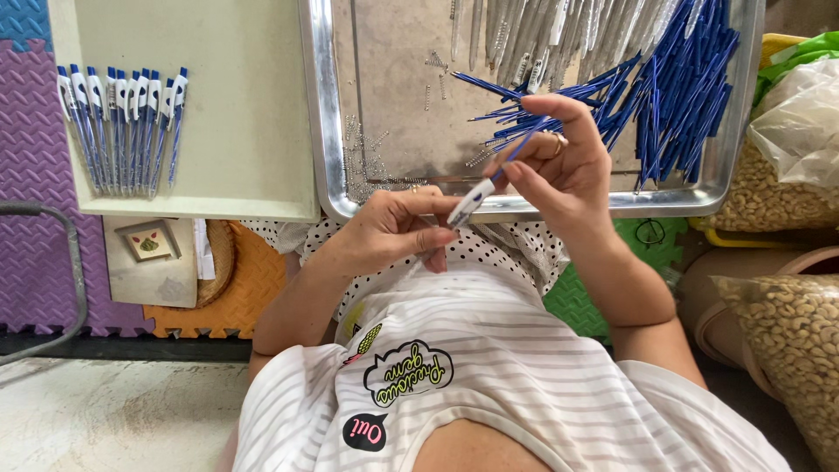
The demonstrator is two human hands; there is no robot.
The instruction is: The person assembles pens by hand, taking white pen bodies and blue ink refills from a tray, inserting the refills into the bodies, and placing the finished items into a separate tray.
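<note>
Near the middle of the frame both hands meet over the near rim of a metal tray (319,131). The left hand (393,229) has its grip clenched around the lower end of a white pen barrel (470,203), thumb and forefinger pinching it just below the tray's edge. The right hand (559,166), which wears a ring, has its grip grasping a thin blue refill (524,144) between thumb and forefinger; the refill runs down into the top of the barrel, so the two parts are touching, tilted from upper right to lower left.

Inside the tray, a large heap of blue refills (682,96) fills the upper right of the frame, a bundle of pale barrels (559,31) lies along the top edge, and small metal springs (371,166) are scattered on the tray floor at centre left.

In the upper left, a pale flat tray (245,114) carries a neat row of finished blue-and-white pens (118,127), side by side and well apart from the hands. Purple and orange foam mats (35,245) cover the floor at the left. Along the right edge, clear bags of pale nuts (786,332) sit beside the metal tray
</note>
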